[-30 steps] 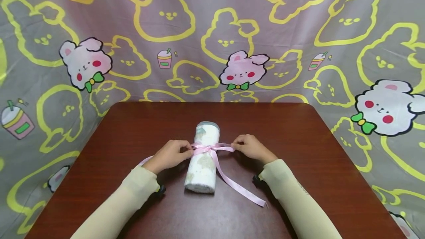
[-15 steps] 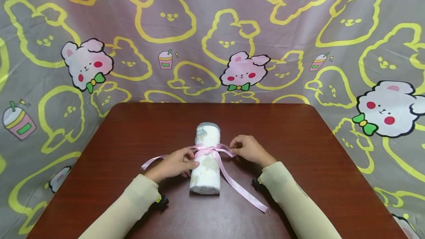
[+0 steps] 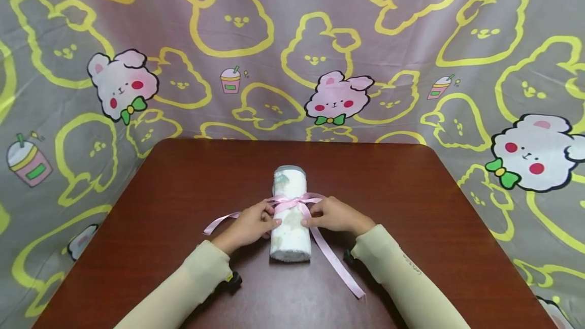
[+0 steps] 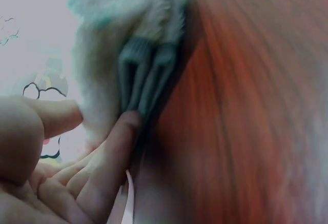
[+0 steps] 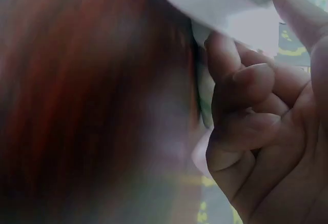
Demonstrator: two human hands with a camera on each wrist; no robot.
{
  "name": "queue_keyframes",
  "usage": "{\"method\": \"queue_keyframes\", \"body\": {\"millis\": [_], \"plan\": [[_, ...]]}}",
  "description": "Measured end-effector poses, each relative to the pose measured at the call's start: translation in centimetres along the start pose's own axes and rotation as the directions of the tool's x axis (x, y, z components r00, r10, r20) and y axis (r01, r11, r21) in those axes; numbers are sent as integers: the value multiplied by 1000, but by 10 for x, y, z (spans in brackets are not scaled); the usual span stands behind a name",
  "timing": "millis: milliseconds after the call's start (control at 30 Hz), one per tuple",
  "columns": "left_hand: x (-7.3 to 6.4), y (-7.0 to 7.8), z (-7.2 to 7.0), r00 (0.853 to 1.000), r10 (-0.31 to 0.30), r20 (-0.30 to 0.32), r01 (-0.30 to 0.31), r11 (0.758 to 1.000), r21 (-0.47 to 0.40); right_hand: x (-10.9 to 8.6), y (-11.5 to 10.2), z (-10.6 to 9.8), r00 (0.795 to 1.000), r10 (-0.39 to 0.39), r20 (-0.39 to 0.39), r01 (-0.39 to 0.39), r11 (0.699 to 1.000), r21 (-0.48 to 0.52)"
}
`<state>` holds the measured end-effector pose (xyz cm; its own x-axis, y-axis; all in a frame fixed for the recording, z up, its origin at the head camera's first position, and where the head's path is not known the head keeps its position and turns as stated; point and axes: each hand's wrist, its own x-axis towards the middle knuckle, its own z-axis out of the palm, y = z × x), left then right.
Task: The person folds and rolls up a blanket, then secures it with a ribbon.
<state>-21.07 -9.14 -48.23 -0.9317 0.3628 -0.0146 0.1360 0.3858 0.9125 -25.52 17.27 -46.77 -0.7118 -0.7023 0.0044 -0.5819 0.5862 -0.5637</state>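
Observation:
A white rolled towel (image 3: 291, 240) with pale patches lies lengthwise on the table, its near end facing me. Around its middle runs a pink ribbon (image 3: 338, 265), tied in a bow on top, with one tail trailing to the near right and another to the left. My left hand (image 3: 250, 225) holds the roll's left side, thumb on top. In the left wrist view its fingers lie along the towel's folded grey edge (image 4: 138, 75). My right hand (image 3: 337, 216) holds the right side just below the bow, thumb on the towel, other fingers curled beside it. Ribbon crosses above those fingers in the right wrist view.
The reddish-brown wooden table (image 3: 192, 176) has rounded far corners. A grey curtain (image 3: 256, 75) printed with yellow outlines and rabbit faces stands behind it and along both sides.
My right hand has let go of the ribbon loop and come in to the towel's right side. My left hand has moved from the ribbon to the towel, which has shifted slightly right and straightened.

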Motion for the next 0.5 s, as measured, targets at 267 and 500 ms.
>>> {"method": "queue_keyframes", "body": {"millis": [267,500], "plan": [[14,5,8,982,61,-177,-9,959,282,13,2,6,997,40,-60,-39,999,18],[23,5,12,971,71,-228,7,947,323,18,6,5,981,161,-107,-152,985,85]]}}
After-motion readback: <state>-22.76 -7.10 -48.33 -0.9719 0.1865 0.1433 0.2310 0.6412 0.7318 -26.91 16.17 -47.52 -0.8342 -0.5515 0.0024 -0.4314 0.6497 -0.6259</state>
